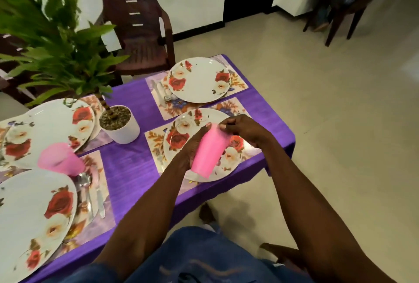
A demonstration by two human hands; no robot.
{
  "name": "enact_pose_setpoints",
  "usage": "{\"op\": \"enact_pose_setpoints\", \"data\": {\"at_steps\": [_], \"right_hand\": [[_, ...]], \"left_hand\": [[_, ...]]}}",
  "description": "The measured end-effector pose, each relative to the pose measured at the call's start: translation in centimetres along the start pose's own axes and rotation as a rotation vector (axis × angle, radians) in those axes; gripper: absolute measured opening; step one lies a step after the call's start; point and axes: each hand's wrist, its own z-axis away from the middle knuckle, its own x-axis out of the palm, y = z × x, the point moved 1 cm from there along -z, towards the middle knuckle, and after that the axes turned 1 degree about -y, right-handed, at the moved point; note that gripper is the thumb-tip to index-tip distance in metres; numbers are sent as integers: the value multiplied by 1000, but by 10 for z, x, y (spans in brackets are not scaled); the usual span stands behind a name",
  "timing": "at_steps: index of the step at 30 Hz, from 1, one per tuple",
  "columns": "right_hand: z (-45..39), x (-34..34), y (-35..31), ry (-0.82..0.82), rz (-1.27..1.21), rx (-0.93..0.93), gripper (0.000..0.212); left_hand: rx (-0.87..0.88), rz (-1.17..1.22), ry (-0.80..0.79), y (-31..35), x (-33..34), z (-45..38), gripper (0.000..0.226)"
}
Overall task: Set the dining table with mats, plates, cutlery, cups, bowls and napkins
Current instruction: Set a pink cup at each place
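I hold a pink plastic cup (209, 151) tilted above a rose-patterned plate (181, 137) on a floral mat (154, 144) at the table's right end. My left hand (191, 146) grips the cup's lower body. My right hand (240, 128) pinches its rim at the top. Another pink cup (60, 159) stands at the left by a spoon (84, 180) and knife (99, 198). A further plate (199, 79) lies on the far mat with cutlery (161, 94) beside it. Two more plates (36, 212) (52, 121) sit at the left.
A white potted plant (120, 126) stands mid-table on the purple cloth (129, 162), its leaves overhanging the left plates. A dark brown chair (138, 26) is behind the table. Beige floor lies to the right, with more chairs at the far right.
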Motion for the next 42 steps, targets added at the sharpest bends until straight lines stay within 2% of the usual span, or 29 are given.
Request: {"op": "enact_pose_setpoints", "data": {"at_steps": [3, 7, 9, 11, 13, 17, 19, 21, 23, 26, 28, 31, 33, 36, 42], "right_hand": [[-22, -29, -5, 17, -70, 26, 23], [-56, -60, -3, 41, -81, 36, 12], [-68, -67, 1, 81, -161, 59, 10], [-81, -66, 2, 98, -247, 56, 8], [-90, -61, 3, 75, -320, 80, 7], [-102, -50, 5, -11, -390, 108, 30], [-109, -53, 4, 29, -367, 109, 37], [-120, -61, 2, 123, -397, 92, 58], [-130, -74, -2, 267, -404, 42, 75], [-142, -90, -8, 385, -247, -92, 71], [-152, -94, -6, 383, -109, -142, 74], [-164, -90, 9, 339, 15, -85, 87], [-170, -86, 20, 313, 46, -42, 89], [-175, -83, 29, 302, 72, -33, 91], [-177, -79, 41, 244, 53, -29, 88]], "left_hand": [[8, 88, -7, 17, 6, -28, 65], [42, 78, 42, 42, 9, -59, 89], [65, 43, 72, 49, 4, -73, 91], [104, -1, 144, 58, 5, -78, 82], [168, -57, 187, 66, 8, -82, 63], [205, -227, 260, 75, 15, -82, 43], [208, -264, 305, 78, 22, -82, 30], [255, -261, 350, 80, 26, -83, 21], [310, -198, 389, 79, 24, -84, 19], [319, -15, 476, 75, 19, -84, 25], [341, 79, 477, 74, 17, -87, 28], [365, 24, 521, 73, 16, -91, 34], [386, 23, 538, 71, 16, -92, 41], [351, 25, 600, 70, 18, -90, 34], [355, 4, 657, 61, 9, -88, 35]]}}
